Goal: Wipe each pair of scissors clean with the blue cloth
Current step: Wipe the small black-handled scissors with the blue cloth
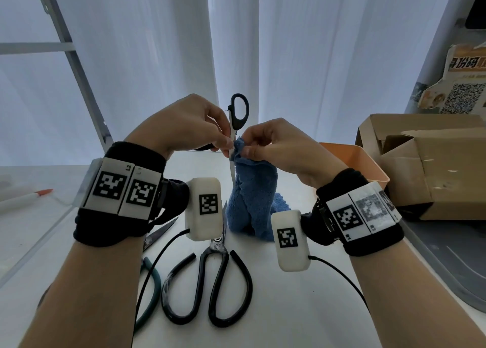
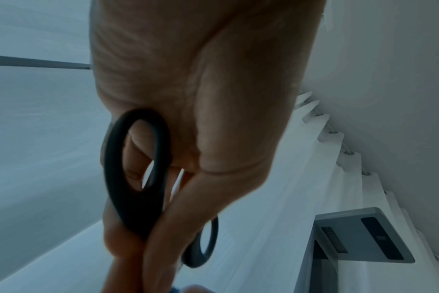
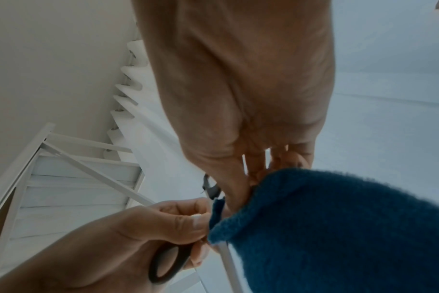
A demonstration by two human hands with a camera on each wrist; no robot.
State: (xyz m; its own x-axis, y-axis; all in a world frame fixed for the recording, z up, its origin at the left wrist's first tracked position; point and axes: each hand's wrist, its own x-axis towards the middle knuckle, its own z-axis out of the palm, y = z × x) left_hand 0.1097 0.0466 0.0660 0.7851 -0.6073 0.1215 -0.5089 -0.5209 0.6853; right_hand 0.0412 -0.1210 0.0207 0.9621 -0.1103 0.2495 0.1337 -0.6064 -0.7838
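Observation:
My left hand (image 1: 218,139) grips a pair of black-handled scissors (image 1: 238,116) held upright above the table, handles up and the pale blade pointing down. The same black handle (image 2: 136,170) lies against my left palm in the left wrist view. My right hand (image 1: 249,147) pinches the top of the blue cloth (image 1: 252,197) against the blade near the pivot, and the cloth (image 3: 338,228) hangs down to the table. In the right wrist view the scissors' handle (image 3: 168,261) sits in my left hand's fingers.
Large black-handled scissors (image 1: 215,276) lie on the white table (image 1: 302,308) near me. A green-handled pair (image 1: 155,276) lies to their left, partly hidden by my left wrist. An orange tray (image 1: 352,158) and cardboard boxes (image 1: 431,168) stand at the right. A pen (image 1: 29,197) lies at the far left.

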